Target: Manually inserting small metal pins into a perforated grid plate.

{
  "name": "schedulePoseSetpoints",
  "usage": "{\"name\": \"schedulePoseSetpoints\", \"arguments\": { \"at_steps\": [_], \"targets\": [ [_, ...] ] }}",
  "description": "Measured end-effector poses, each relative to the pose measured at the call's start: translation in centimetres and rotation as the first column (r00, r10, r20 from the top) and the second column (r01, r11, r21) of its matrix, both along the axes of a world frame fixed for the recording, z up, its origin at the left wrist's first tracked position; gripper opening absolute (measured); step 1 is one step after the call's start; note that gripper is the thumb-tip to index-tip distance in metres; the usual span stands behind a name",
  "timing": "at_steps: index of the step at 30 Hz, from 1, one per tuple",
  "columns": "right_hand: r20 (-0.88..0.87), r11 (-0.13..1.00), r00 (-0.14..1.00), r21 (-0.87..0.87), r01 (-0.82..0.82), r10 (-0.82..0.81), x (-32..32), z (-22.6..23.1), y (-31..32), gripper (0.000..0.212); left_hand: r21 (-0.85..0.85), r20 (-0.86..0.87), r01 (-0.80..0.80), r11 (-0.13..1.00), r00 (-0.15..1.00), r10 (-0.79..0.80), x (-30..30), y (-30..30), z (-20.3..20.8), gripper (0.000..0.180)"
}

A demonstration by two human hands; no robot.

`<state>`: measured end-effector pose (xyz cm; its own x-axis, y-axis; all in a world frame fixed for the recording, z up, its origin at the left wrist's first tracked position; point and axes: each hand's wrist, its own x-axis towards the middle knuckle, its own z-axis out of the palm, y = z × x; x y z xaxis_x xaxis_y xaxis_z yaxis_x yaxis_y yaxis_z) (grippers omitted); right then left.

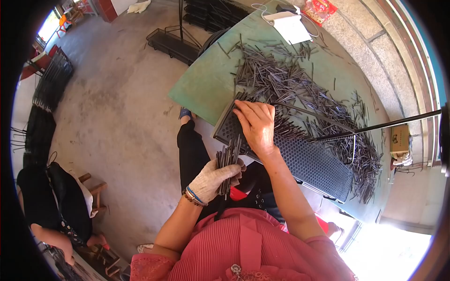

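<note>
My left hand (pixel 210 181), in a pale knitted glove, is closed round a bundle of thin dark rods (pixel 228 153) that stick out above and below the fist. My bare right hand (pixel 258 125) reaches over the left end of a long black perforated metal rack (pixel 316 161). Its fingers are bent and drawn together at the rack's far edge; whatever is between the fingertips is too small to make out. Many similar rods stand in the rack's holes just right of this hand. The rack lies aslant along the near side of the green table (pixel 201 89).
A large loose heap of dark rods (pixel 276 75) spreads over the table. At its far end lie a white paper (pixel 289 29) and a red packet (pixel 319 10). A black wire rack (pixel 172 46) is on the floor beyond. Another person (pixel 54 201) sits at the left.
</note>
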<state>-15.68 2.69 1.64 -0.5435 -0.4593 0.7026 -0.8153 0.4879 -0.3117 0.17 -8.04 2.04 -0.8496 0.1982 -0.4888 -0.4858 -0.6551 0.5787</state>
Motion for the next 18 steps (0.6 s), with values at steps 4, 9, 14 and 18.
{"name": "schedulePoseSetpoints", "arguments": {
  "at_steps": [4, 9, 14, 18],
  "targets": [
    [-0.007, 0.998, 1.0, 0.066, -0.008, 0.009, -0.5, 0.4, -0.1, 0.019, 0.066, 0.025, 0.014, 0.998, 1.0, -0.016, 0.0, 0.1, 0.0, 0.027],
    [0.019, 0.997, 0.998, 0.039, 0.06, -0.06, -0.4, 0.1, 0.1, 0.018, 0.091, 0.068, -0.005, 0.996, 0.998, -0.001, 0.1, 0.3, 0.7, 0.027],
    [0.044, 0.994, 0.999, 0.109, -0.001, -0.004, 0.1, 0.5, 0.0, 0.019, 0.048, 0.004, -0.024, 0.999, 1.0, 0.024, -0.2, 0.6, -0.2, 0.027],
    [0.308, 0.988, 0.949, -0.156, -0.024, 0.071, 0.6, 1.8, 1.5, 0.015, 0.059, -0.014, -0.053, 0.997, 0.998, 0.054, 0.0, 0.6, -0.1, 0.031]
  ]
}}
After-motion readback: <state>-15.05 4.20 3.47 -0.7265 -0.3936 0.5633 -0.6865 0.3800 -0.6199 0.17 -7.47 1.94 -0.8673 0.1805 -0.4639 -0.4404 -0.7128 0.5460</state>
